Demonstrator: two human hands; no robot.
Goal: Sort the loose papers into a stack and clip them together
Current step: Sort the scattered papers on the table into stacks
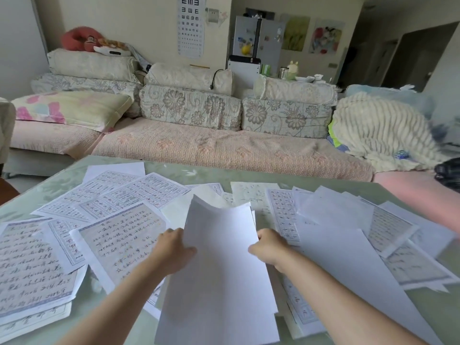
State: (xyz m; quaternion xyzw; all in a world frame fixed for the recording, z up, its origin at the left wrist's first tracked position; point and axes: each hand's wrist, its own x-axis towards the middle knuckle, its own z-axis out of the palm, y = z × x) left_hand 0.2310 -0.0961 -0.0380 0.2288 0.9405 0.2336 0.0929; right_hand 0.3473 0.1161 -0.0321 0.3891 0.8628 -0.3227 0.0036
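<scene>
A small stack of blank white sheets stands tilted above the table in front of me, its top edge curling. My left hand grips its left edge and my right hand grips its right edge. Many loose papers lie scattered over the pale green table: handwritten pages at the left, printed grid sheets behind them, and blank and printed sheets at the right. No clip is visible.
A floral sofa with cushions runs along the far side of the table. A striped blanket lies at its right end. A dark object sits at the right edge.
</scene>
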